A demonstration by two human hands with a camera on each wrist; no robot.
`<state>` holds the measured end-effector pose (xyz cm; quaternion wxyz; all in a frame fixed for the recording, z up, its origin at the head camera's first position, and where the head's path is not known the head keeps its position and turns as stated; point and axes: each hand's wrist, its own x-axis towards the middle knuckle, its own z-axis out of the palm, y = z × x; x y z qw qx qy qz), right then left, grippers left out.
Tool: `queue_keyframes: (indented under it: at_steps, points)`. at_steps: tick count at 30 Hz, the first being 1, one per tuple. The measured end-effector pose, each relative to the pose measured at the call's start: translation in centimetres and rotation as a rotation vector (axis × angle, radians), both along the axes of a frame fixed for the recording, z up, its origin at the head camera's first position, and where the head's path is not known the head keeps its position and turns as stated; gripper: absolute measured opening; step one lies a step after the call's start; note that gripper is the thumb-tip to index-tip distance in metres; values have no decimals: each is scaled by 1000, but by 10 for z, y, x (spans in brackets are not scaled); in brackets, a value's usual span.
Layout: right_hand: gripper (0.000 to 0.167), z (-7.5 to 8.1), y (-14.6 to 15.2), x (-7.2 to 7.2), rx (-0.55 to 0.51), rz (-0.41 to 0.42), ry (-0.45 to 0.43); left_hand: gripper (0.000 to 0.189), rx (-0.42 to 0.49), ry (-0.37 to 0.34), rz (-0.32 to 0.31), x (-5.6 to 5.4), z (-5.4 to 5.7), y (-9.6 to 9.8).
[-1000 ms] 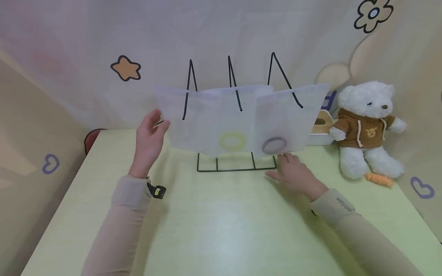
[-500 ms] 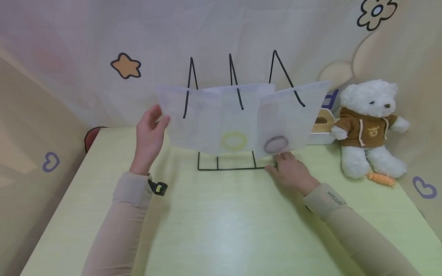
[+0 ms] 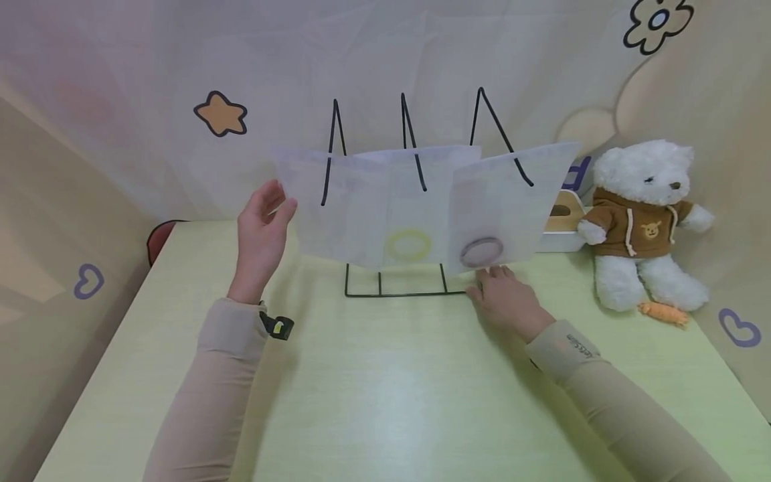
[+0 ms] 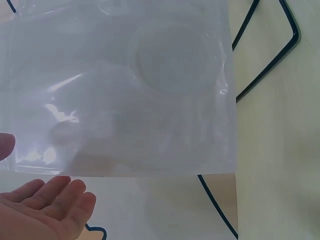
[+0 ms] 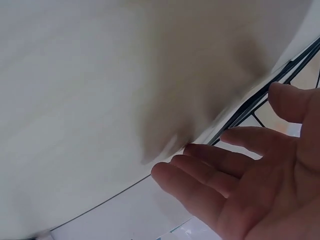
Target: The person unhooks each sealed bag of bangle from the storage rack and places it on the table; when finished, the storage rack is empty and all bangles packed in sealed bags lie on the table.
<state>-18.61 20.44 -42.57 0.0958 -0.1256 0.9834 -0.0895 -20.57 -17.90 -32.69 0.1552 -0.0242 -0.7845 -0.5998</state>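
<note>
A black wire rack (image 3: 409, 294) with three tall prongs stands on the table. Three translucent white plastic bags hang on it: a left bag (image 3: 337, 214), a middle bag (image 3: 415, 194) and a right bag (image 3: 506, 207). A yellow ring (image 3: 409, 231) shows through the middle bag and a greyish-purple ring (image 3: 482, 239) through the right one. In the left wrist view, the left bag has a faint round outline. My left hand (image 3: 263, 234) is beside that bag's outer edge, fingers loosely bent, gripping nothing. My right hand (image 3: 508, 301) rests at the rack's front right corner, fingers extended, covering the corner.
A white teddy bear (image 3: 647, 221) in a brown hoodie sits at the right, an orange carrot-shaped toy (image 3: 662, 313) by its feet. Behind the right bag stands a white and wooden box (image 3: 563, 231). A red item (image 3: 159, 241) shows at the table's far left edge.
My right hand has shifted slightly left and come down onto the rack's front right corner. My left hand stays beside the left bag. The bags have hardly moved.
</note>
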Motion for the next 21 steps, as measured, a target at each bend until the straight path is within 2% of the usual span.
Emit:
queue_keyframes:
  at_steps: [11,15,21]
  points:
    - [51,2,-2,1,83,-14,65,54,-17,-6,33,1,2,1]
    - [48,5,-2,0,83,-21,37,52,-4,2,47,1,3,1]
    - [40,5,0,-2,78,-10,8,42,30,57,63,0,4,4]
